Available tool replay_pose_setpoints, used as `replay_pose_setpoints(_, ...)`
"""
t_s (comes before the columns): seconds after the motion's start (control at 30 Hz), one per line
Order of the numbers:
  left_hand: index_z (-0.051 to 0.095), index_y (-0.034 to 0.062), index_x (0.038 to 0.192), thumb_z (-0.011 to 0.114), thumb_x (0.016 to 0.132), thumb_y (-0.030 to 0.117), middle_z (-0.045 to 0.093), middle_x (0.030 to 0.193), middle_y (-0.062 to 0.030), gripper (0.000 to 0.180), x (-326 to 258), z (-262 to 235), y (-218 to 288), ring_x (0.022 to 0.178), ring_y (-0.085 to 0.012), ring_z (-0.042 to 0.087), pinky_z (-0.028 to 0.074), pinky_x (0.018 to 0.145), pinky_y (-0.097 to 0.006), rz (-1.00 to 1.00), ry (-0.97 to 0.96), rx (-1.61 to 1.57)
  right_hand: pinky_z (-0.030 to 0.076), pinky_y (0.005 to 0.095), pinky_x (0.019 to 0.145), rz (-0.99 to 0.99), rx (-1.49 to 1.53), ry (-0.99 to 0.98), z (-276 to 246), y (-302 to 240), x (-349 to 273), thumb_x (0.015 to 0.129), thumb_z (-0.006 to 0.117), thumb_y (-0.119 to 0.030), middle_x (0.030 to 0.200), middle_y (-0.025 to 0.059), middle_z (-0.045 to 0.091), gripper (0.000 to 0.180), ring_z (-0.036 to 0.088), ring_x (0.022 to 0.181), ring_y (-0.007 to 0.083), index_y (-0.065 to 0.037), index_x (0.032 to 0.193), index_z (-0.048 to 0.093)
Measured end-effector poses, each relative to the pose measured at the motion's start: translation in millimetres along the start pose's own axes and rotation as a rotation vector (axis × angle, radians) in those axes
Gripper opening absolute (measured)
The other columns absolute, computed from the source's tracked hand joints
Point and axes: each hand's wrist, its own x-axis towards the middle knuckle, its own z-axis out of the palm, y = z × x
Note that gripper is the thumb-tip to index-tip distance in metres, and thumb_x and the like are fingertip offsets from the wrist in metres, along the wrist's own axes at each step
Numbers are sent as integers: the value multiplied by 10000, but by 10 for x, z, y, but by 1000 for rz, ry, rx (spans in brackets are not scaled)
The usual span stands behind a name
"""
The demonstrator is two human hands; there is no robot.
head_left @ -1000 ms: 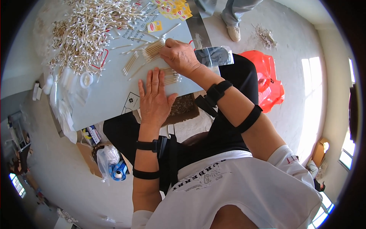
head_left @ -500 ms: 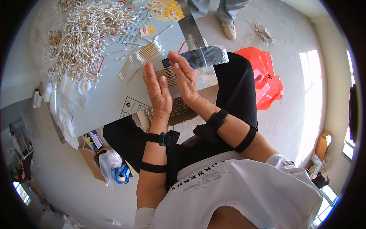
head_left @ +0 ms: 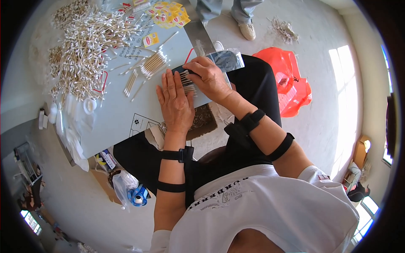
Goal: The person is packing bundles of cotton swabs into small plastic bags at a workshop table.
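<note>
Wooden cotton swabs [head_left: 187, 81] with white tips lie in a row on the table, between my hands and partly covered by them. My left hand [head_left: 175, 99] is open and flat, its straight fingers resting along the row's left side. My right hand [head_left: 209, 80] is closed at the row's right end, its bent fingers and thumb against the swabs. Under the right fingers runs a dark flat strip beside a clear plastic sleeve [head_left: 228, 59]. Just left, a neat bundle of swabs [head_left: 153, 64] lies with a few loose ones.
A big heap of cotton swabs [head_left: 84, 55] covers the table's far left. Yellow sachets [head_left: 171, 14] lie at the back. Below the near edge stands a cardboard box [head_left: 203, 122] holding swabs. A red plastic bag [head_left: 280, 80] sits on the floor at right; another person's shoe [head_left: 247, 31] is beyond.
My left hand has turned from upright to palm down and flattened out. My right hand's fingers have bent inward over the end of the swab row.
</note>
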Motion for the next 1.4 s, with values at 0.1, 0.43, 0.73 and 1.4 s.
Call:
replay_pose_setpoints(0.1, 269, -4, 1489, 580, 916, 228, 204, 1576, -198, 692, 12, 8, 33, 1472, -346, 167, 111, 1177, -529, -26, -22, -12, 502, 409, 772, -79, -97, -88, 34, 51, 179, 790, 684, -78, 930, 122, 594, 139, 597, 909, 336, -29, 911, 635)
replay_pose_setpoints(0.43, 251, 3, 1499, 538, 946, 359, 218, 1570, -203, 718, 12, 54, 51, 1473, -342, 166, 96, 1178, -528, -39, -8, 67, 504, 430, 769, -32, -157, -108, 99, 172, 329, 800, 676, -91, 844, 121, 573, 120, 595, 859, 345, -34, 802, 570)
replay_pose_setpoints(0.73, 262, 15, 1501, 515, 955, 370, 242, 1568, -181, 699, 0, 59, 32, 1466, -343, 189, 94, 1175, -532, -38, -38, 95, 507, 343, 852, -146, -10, -249, -64, 130, 167, 860, 612, -26, 1019, 115, 595, 160, 608, 974, 272, -19, 1018, 640)
replay_pose_setpoints(1.4, 120, 6, 1532, 369, 1040, 386, 94, 1607, -190, 669, 121, 122, 174, 1490, -323, 85, 107, 1191, -426, -232, 243, -979, 343, 329, 1110, 255, 746, 315, 362, -69, -138, 1036, 431, -140, 1469, 118, 417, 351, 410, 1338, 203, -4, 1352, 506)
